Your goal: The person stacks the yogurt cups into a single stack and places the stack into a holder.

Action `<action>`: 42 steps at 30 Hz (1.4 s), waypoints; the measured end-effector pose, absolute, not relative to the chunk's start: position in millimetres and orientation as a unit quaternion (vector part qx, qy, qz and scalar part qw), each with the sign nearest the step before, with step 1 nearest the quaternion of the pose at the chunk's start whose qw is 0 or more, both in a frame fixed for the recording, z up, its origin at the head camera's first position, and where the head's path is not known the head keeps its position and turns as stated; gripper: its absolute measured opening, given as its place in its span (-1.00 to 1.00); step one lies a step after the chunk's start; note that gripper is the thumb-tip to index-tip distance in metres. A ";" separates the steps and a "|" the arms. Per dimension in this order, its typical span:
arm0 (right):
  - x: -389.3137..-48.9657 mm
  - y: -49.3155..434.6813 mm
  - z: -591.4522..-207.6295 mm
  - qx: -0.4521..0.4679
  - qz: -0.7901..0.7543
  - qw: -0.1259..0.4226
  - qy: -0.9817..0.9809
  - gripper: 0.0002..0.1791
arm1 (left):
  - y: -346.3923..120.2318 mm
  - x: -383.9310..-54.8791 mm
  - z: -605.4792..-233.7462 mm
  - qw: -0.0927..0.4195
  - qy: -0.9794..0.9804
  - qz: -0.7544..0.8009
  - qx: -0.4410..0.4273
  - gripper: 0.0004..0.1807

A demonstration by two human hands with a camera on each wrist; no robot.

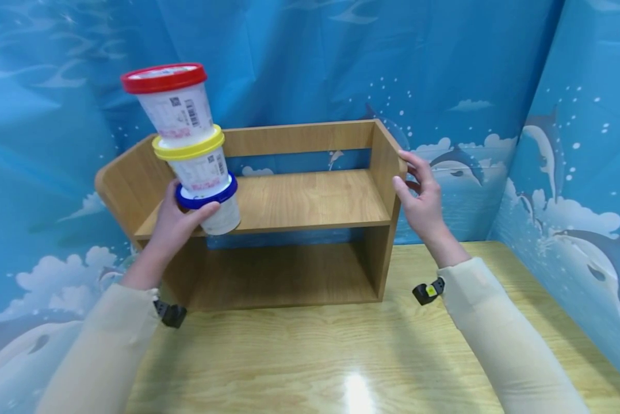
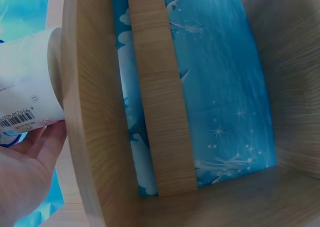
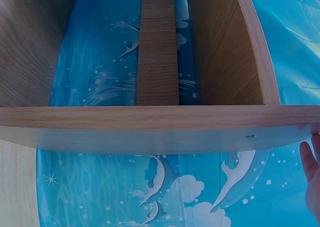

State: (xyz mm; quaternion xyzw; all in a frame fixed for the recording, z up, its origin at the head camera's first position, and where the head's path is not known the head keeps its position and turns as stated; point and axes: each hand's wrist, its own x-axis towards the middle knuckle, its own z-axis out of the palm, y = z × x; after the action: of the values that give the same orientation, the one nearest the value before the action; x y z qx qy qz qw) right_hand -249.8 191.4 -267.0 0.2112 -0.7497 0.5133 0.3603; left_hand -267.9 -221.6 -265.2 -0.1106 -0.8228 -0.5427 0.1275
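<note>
My left hand (image 1: 178, 221) grips the white tub with a blue lid (image 1: 224, 216), its thumb across the front. On this tub stands a second one with a yellow lid (image 1: 200, 172), and on top is a third with a red lid (image 1: 178, 115). The stack leans a little to the left, in front of the left part of the wooden shelf (image 1: 310, 198). In the left wrist view the blue-lidded tub's base is right at the shelf board's front edge. My right hand (image 1: 425, 198) touches the outer side of the shelf's right panel (image 1: 385, 167), near its upper front corner.
The shelf has an upper board, a lower compartment (image 1: 289, 276) and a back rail (image 1: 299, 140), and stands on a light wooden table (image 1: 289, 356). Blue curtains printed with dolphins (image 1: 563, 172) hang behind and at the sides.
</note>
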 end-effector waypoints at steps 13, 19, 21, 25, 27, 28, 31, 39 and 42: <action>-249.6 192.3 -266.7 0.213 0.513 0.360 -0.750 -0.53 | -218.8 -284.3 -264.1 0.138 -0.825 -0.540 -0.091 0.03; -249.6 193.0 -266.9 0.215 0.511 0.359 -0.751 -0.53 | -218.8 -289.8 -264.2 0.138 -0.826 -0.539 -0.085 0.04; -249.8 193.2 -267.2 0.217 0.513 0.360 -0.748 -0.53 | -218.5 -292.5 -264.9 0.140 -0.825 -0.541 -0.085 0.04; -250.5 193.6 -267.5 0.223 0.519 0.365 -0.740 -0.53 | -217.2 -297.8 -265.8 0.143 -0.824 -0.542 -0.083 0.04; -250.8 193.7 -267.6 0.224 0.521 0.366 -0.738 -0.54 | -216.9 -299.7 -266.1 0.142 -0.824 -0.543 -0.079 0.06; -250.9 193.7 -267.7 0.224 0.520 0.365 -0.739 -0.54 | -216.7 -300.5 -266.3 0.141 -0.825 -0.542 -0.077 0.06; -251.0 193.4 -268.0 0.221 0.519 0.362 -0.742 -0.54 | -216.5 -302.1 -266.7 0.137 -0.825 -0.543 -0.072 0.08; -251.0 193.3 -268.3 0.220 0.519 0.362 -0.742 -0.53 | -214.7 -308.6 -267.0 0.137 -0.822 -0.549 -0.070 0.10; -251.2 193.3 -268.2 0.218 0.518 0.363 -0.743 -0.54 | -214.8 -312.8 -266.7 0.136 -0.821 -0.551 -0.065 0.12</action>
State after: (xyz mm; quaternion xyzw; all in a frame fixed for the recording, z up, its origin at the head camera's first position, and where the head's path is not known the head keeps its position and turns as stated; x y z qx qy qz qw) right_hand -251.2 193.3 -268.2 0.2178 -0.7431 0.5181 0.3632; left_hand -312.8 -214.8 -266.7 -0.0646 -0.8208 -0.5510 0.1364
